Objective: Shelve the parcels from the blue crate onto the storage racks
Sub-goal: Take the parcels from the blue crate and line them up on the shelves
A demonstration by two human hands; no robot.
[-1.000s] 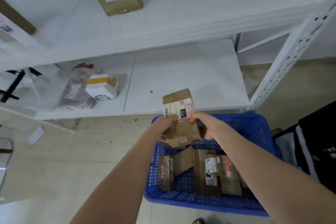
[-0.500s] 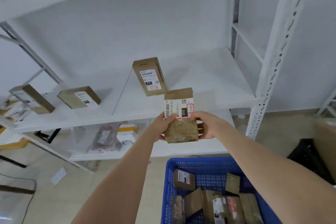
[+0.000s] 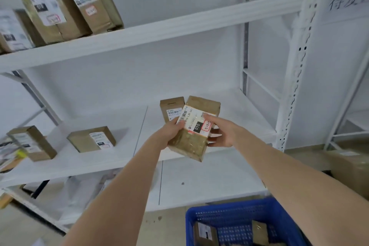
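Note:
A brown cardboard parcel (image 3: 194,136) with a white label marked 010 is held up in front of the middle shelf (image 3: 111,164) of the white rack. My left hand (image 3: 169,132) grips its left edge, thumb on the label. My right hand (image 3: 221,132) holds its right side, thumb on the label's red-framed sticker. Just behind it a smaller brown parcel (image 3: 171,109) stands upright on the shelf. The blue crate (image 3: 237,219) sits on the floor at the bottom right with a few parcels inside.
Two more brown parcels lie on the middle shelf at left, the nearer one (image 3: 91,139) flat and the other (image 3: 32,143) at the edge. Tall boxes (image 3: 65,2) stand on the top shelf. A perforated white upright (image 3: 295,78) bounds the bay on the right.
Both hands have carried the parcel up and forward toward the middle shelf, tilting it slightly right. The view has risen, so the crate dropped to the bottom edge.

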